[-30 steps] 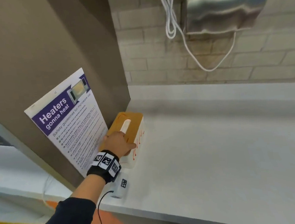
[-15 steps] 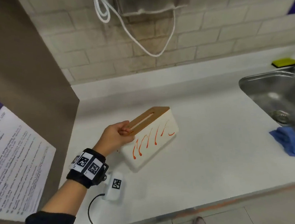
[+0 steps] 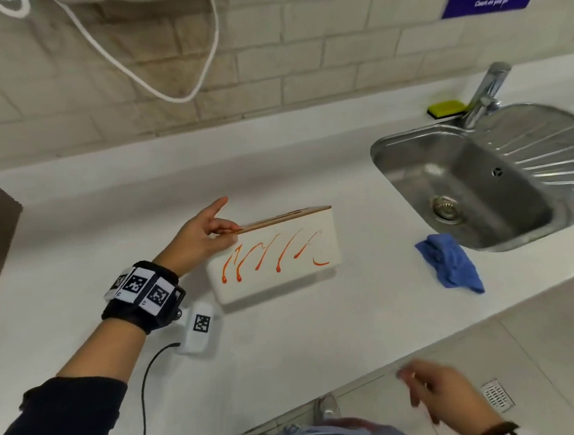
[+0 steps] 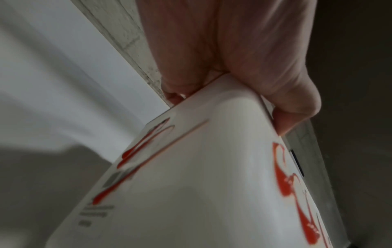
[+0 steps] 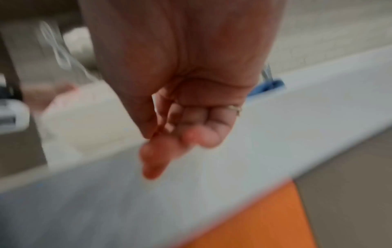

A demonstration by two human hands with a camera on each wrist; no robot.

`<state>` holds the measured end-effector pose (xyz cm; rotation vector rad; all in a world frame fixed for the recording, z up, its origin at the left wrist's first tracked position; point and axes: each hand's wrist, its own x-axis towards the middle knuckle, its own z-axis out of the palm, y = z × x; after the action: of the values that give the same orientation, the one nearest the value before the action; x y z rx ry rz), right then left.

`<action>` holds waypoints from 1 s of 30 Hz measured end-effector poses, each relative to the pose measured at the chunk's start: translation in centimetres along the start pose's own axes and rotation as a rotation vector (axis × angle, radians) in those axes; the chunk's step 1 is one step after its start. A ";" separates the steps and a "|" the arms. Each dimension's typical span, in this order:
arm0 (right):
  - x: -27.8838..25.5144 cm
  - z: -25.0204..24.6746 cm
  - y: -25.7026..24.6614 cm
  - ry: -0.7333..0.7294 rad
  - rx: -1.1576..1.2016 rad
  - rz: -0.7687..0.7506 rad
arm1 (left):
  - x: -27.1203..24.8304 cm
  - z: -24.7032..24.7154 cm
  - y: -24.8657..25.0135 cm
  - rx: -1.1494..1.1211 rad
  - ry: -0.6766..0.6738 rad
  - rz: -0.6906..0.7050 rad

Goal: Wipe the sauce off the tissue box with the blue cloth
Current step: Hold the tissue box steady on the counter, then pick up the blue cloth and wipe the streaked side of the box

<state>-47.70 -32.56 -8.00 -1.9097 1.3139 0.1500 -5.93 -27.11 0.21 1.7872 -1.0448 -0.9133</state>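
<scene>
Box held ready, cloth not yet picked up

The left hand (image 3: pixel 204 235) pinches the tissue box (image 3: pixel 275 256) by its wooden lid at the left end, sauce (image 3: pixel 275 256) streaks facing near, box mid-desk (image 3: pixel 322 334). The right hand (image 3: pixel 440 394), loose and empty, hangs off the near edge; next it should probably reach the blue cloth (image 3: pixel 450 264) beside the sink (image 3: pixel 474 175).
</scene>
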 end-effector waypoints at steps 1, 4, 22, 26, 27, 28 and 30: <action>0.5 -1.7 -1.7 0.125 0.032 -0.058 | -0.1 -0.1 -0.2 -0.002 0.008 0.002; 4.4 -7.0 -2.6 0.571 0.088 -0.151 | 0.3 0.2 -0.4 -0.018 0.034 -0.010; 9.4 -12.2 -5.9 0.484 0.531 -0.033 | 0.0 0.8 -0.6 -0.012 0.072 -0.051; 5.6 -9.4 -12.4 0.546 0.841 -0.321 | -0.1 1.3 -0.4 -0.037 0.141 -0.047; 5.7 -8.4 -13.8 0.537 0.876 -0.386 | -0.1 1.5 -0.5 -0.041 0.150 -0.042; 6.3 -7.2 -14.7 0.529 0.914 -0.429 | -0.2 1.6 -0.6 -0.041 0.156 -0.039; 7.0 -5.2 -17.1 0.540 0.940 -0.519 | -0.3 1.7 -0.9 -0.049 0.169 -0.042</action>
<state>-31.98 -38.61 1.22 -1.3950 0.8801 -1.1137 -7.26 -27.12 -1.15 1.8166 -0.8740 -0.7909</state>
